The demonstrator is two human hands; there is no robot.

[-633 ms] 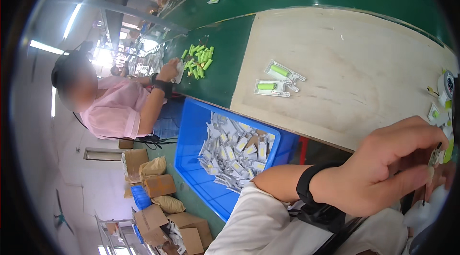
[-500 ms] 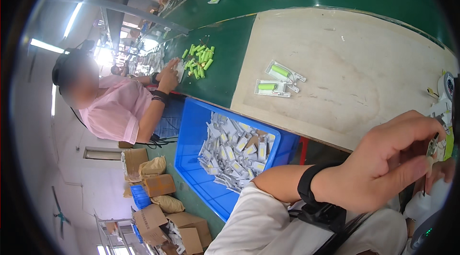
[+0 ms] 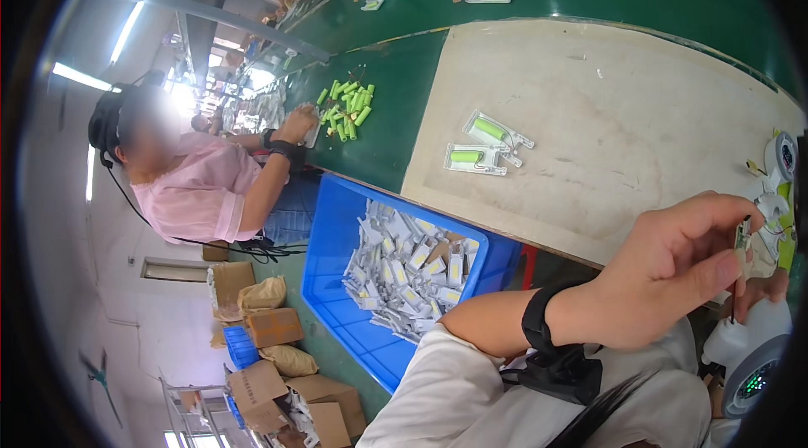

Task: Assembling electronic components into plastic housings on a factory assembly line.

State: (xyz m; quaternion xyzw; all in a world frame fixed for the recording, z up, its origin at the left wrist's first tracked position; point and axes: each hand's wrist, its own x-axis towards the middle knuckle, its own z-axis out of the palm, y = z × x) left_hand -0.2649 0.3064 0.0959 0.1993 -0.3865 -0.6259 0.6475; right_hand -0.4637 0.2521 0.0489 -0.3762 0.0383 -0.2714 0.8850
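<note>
My left hand (image 3: pixel 652 275), with a black strap on its wrist, is at the right side, closed in a pinch. Between thumb and forefinger it holds a small thin circuit board (image 3: pixel 742 234). My right hand (image 3: pixel 764 286) shows only in part behind it, its fingers wrapped round a white handheld device (image 3: pixel 768 323). That device has a round dark end with green lights and sits low, over my lap. A dark wire runs between the board and the device. Much of the right hand is cut off by the dark rim.
Two clear trays with green battery cells (image 3: pixel 465 157) lie on the beige board (image 3: pixel 589 111). More white devices (image 3: pixel 783 157) stand at the right edge and far back. A blue bin (image 3: pixel 337 275) holds many white parts. A co-worker (image 3: pixel 198 183) sits left near loose green cells (image 3: pixel 349 103).
The white device has risen and shows more of its round end. My left hand keeps its pinch on the board, almost in place. The co-worker's hands have shifted slightly.
</note>
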